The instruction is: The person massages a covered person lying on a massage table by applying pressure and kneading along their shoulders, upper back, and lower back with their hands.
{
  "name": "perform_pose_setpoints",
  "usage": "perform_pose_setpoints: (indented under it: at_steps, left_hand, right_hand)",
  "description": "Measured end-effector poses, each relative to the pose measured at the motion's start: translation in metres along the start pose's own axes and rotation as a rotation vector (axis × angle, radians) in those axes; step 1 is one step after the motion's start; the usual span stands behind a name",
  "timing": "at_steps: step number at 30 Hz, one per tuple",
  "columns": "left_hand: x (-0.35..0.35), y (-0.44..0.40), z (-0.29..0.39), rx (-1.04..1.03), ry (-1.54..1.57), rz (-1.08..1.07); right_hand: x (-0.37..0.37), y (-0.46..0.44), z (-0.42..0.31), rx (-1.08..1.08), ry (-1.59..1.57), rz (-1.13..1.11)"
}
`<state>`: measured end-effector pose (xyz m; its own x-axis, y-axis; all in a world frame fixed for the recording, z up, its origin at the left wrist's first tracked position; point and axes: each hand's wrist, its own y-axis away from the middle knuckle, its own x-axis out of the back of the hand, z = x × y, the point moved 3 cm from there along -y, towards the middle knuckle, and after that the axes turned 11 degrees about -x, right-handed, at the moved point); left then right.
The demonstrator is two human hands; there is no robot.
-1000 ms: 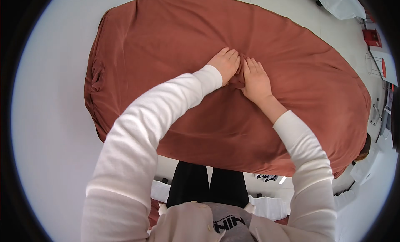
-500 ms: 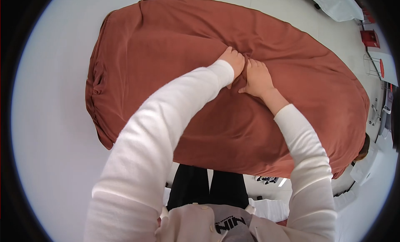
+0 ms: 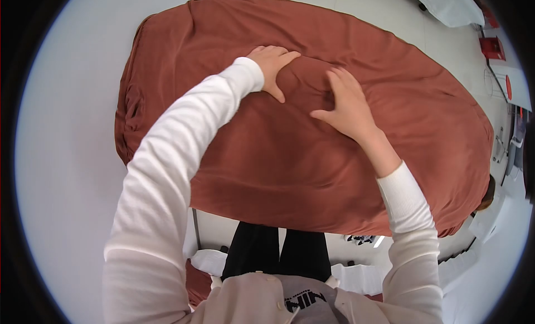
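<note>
A large rust-brown sheet (image 3: pixel 262 151) covers a long raised surface across the middle of the view, with soft folds and bunched fabric at its left edge. My left hand (image 3: pixel 271 67) rests on the upper middle of the sheet, fingers and thumb spread. To its right, my right hand (image 3: pixel 350 104) is at the sheet with its thumb stretched apart from the fingers; whether the whole palm touches cannot be told. Shallow creases run through the fabric between both hands. Neither hand grips the cloth. Whatever lies underneath is hidden.
Something brown that looks like hair (image 3: pixel 487 195) shows at the sheet's right end. White-draped furniture (image 3: pixel 446 6) stands at the top right, near a red box (image 3: pixel 492 48). A white wall (image 3: pixel 67 129) fills the left. Dark shoes (image 3: pixel 359 239) show below the sheet.
Both hands have let go of the gathered cloth and moved apart, the left one up and to the left, the right one slightly right. The bunched fold between them has flattened.
</note>
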<state>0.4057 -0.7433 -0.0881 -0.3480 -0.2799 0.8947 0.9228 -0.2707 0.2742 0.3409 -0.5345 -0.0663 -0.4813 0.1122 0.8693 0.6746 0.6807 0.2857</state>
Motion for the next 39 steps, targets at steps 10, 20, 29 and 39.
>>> perform_pose_setpoints:
  at_steps: [10,20,29,39]
  left_hand:
    - [-0.015,-0.055,0.006,0.04,-0.005,-0.132]
    - [0.006,-0.062,0.051,-0.147,-0.07,0.02]
    - [0.016,-0.101,0.062,0.12,-0.23,-0.212]
    - [0.003,-0.073,0.065,-0.004,-0.146,-0.19]
  right_hand:
    - [-0.052,-0.076,0.013,-0.03,0.106,-0.17]
    - [-0.016,-0.034,0.025,0.022,0.158,0.108]
    - [0.003,-0.064,0.037,-0.098,0.234,-0.107]
    - [-0.027,-0.031,0.041,-0.068,0.027,0.127]
